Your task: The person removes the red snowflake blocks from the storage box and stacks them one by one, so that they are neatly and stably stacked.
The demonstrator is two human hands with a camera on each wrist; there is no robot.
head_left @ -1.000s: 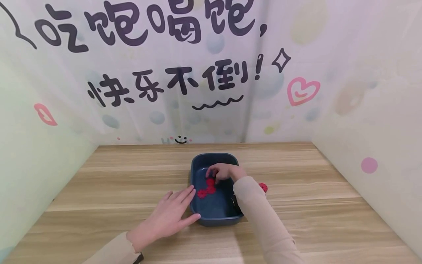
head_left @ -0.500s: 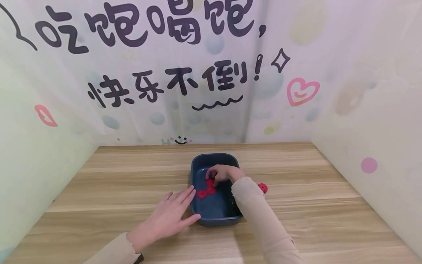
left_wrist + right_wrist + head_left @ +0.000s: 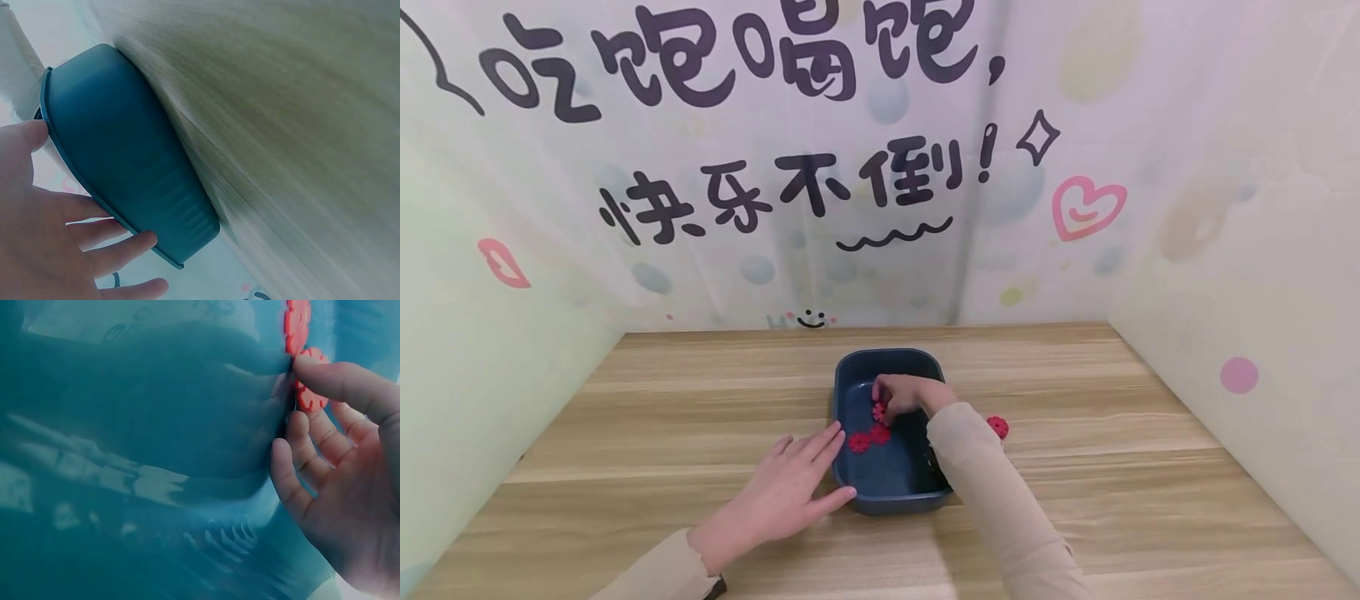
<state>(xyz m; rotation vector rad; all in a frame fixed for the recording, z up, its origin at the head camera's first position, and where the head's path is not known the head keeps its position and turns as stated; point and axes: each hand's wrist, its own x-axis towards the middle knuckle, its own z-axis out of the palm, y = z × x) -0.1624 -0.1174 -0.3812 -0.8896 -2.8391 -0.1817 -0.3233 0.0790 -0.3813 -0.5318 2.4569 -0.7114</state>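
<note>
Inside a dark blue bin (image 3: 887, 475), my right hand (image 3: 908, 393) pinches a red notched disc (image 3: 312, 394) between thumb and fingers. The disc stands tilted near the bin's floor in the right wrist view. Beside it lie two more flat red discs, a left one (image 3: 859, 442) and a right one (image 3: 880, 433). My left hand (image 3: 786, 483) rests against the bin's left rim, fingers spread and nearly straight. In the left wrist view its thumb and fingertips touch the outer rim of the bin (image 3: 125, 144).
Another red disc (image 3: 997, 427) lies on the wooden table (image 3: 1097, 483), right of the bin and partly behind my right sleeve (image 3: 992, 492). White walls with printed lettering and drawings (image 3: 820, 183) enclose the table at the back and both sides.
My right fingers have closed on the far red disc, which now stands tilted and slightly apart from the other two. The left hand and the bin have stayed still.
</note>
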